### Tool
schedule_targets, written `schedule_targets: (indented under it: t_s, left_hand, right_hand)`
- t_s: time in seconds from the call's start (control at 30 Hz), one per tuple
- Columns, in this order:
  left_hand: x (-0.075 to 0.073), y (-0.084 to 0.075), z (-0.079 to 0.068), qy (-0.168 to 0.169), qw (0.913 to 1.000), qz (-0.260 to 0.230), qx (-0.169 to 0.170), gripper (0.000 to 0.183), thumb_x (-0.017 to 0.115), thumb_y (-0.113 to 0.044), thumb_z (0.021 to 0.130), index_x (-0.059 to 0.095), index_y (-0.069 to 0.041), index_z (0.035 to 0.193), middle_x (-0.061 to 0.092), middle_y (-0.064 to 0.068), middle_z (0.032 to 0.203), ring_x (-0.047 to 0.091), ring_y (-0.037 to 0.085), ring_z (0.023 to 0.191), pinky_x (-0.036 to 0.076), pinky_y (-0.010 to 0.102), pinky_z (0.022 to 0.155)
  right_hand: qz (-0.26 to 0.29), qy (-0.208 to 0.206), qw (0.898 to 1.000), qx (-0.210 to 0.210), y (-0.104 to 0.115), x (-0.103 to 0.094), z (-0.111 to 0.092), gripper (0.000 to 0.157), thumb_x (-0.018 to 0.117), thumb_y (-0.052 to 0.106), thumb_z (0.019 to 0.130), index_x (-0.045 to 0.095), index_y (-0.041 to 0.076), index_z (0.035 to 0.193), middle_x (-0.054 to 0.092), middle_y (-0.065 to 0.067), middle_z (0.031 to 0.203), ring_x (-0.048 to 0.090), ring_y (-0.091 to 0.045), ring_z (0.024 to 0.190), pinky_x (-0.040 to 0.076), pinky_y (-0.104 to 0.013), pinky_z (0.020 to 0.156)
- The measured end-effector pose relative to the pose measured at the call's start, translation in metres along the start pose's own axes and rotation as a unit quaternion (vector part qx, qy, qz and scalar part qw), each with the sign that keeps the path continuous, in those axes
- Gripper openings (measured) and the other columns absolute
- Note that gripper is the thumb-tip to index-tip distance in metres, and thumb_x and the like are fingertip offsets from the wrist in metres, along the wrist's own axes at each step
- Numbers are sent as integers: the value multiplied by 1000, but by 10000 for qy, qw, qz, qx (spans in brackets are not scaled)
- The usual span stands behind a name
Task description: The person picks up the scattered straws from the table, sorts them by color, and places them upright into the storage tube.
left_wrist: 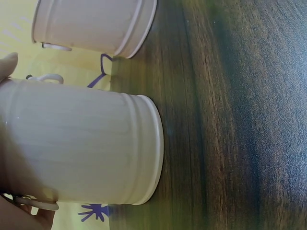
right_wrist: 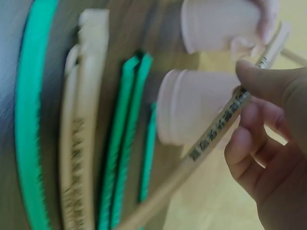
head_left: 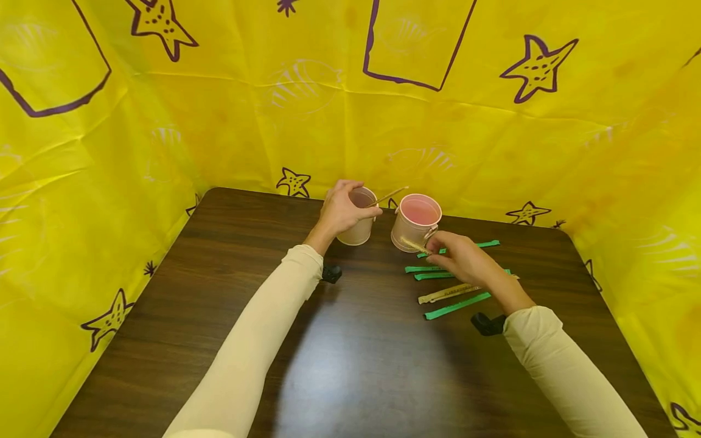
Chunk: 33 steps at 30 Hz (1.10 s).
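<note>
Two small pale pink pails stand near the table's back edge. My left hand (head_left: 341, 211) grips the left pail (head_left: 357, 235) near its rim, thumb on one side and fingers on the other. A tan wrapped stick (head_left: 392, 195) pokes up out of that pail, leaning right. Beside it is the right pail (head_left: 404, 227), pink inside. Just in front of it, my right hand (head_left: 464, 260) pinches another slim tan wrapped stick (right_wrist: 218, 125) with dark printing. Whatever lies at the bottom of either pail is hidden.
Several green wrapped sticks (head_left: 457, 306) and tan ones (head_left: 446, 294) lie in a loose row below my right hand on the dark wooden table (head_left: 230, 255). Yellow cloth (head_left: 230, 121) with starfish drawings hangs close around the table's back and sides.
</note>
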<state>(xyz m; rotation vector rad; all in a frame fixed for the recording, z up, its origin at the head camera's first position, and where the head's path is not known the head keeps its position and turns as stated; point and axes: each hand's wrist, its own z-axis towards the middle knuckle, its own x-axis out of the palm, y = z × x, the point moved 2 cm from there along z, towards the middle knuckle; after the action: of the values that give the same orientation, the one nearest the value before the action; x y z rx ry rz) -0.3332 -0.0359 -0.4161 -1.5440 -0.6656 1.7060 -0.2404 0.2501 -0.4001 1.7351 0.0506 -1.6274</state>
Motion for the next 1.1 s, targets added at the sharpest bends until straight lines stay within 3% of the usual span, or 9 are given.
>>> schedule_targets:
  t_s: [0.13, 0.3, 0.4, 0.5, 0.6, 0.73, 0.83, 1.0, 1.1]
  left_hand:
    - [0, 0, -1, 45, 10000, -17, 9, 86, 87, -55, 73, 57, -17, 144, 49, 2, 147, 42, 31, 136, 42, 50, 109]
    - [0, 0, -4, 70, 10000, -23, -3, 88, 87, -56, 73, 57, -16, 145, 49, 2, 146, 41, 30, 137, 43, 50, 109]
    - [0, -1, -4, 73, 10000, -6, -1, 88, 87, -57, 73, 56, -16, 145, 50, 2, 146, 42, 30, 137, 43, 50, 109]
    - [0, -1, -4, 72, 10000, 15, 0, 89, 86, -58, 72, 56, -17, 145, 50, 2, 146, 42, 30, 137, 42, 50, 110]
    - [0, -1, -4, 71, 10000, 9, 5, 89, 87, -58, 72, 57, -17, 145, 50, 2, 146, 42, 30, 137, 42, 49, 110]
    - [0, -2, -5, 66, 10000, -18, 27, 89, 87, -58, 72, 56, -16, 145, 50, 2, 145, 42, 30, 137, 42, 50, 109]
    - [-1, -1, -4, 79, 10000, 25, 28, 88, 86, -57, 73, 56, -17, 145, 50, 2, 146, 42, 30, 137, 42, 50, 110]
    - [-3, -1, -3, 59, 10000, -1, -21, 85, 87, -54, 74, 57, -17, 145, 49, 2, 147, 41, 31, 139, 42, 50, 110]
    - [-2, -1, -2, 71, 9999, -72, -11, 85, 88, -52, 74, 57, -16, 144, 49, 2, 146, 40, 31, 139, 43, 50, 110]
  right_hand:
    - [435, -62, 9990, 88, 18, -8, 4, 17, 73, 14, 95, 66, 12, 111, 70, -3, 96, 57, -16, 72, 48, -27, 66]
    - [871, -202, 9955, 306, 40, -25, 9, 13, 72, 20, 97, 65, 11, 105, 71, -9, 84, 59, -15, 64, 47, -25, 59]
    - [1233, -394, 9904, 492, 51, -39, 14, 16, 72, 24, 97, 64, 12, 104, 69, -10, 81, 61, -16, 66, 47, -26, 58]
    - [1685, -769, 9815, 491, 60, -53, 20, 18, 71, 24, 97, 62, 10, 104, 62, -5, 74, 53, -15, 58, 43, -27, 52]
    - [2285, -1554, 9605, 340, 66, -66, 27, 15, 72, 17, 96, 62, 9, 101, 62, 3, 74, 45, -9, 51, 38, -24, 46]
    - [3351, -2727, 9019, -19, 74, -78, 39, 12, 74, 7, 92, 63, 10, 97, 66, 8, 83, 44, -5, 46, 36, -18, 43]
    - [3811, -3214, 8668, -142, 78, -83, 48, 15, 76, 7, 90, 64, 12, 97, 65, 3, 84, 44, -6, 45, 37, -16, 43]
    - [4078, -3515, 8427, -38, 80, -84, 68, 18, 79, 12, 89, 65, 10, 100, 65, 1, 84, 43, -9, 41, 38, -18, 42]
    - [4168, -3504, 8387, 97, 78, -78, 81, 19, 78, 13, 90, 64, 8, 101, 66, 2, 84, 42, -8, 40, 37, -18, 42]
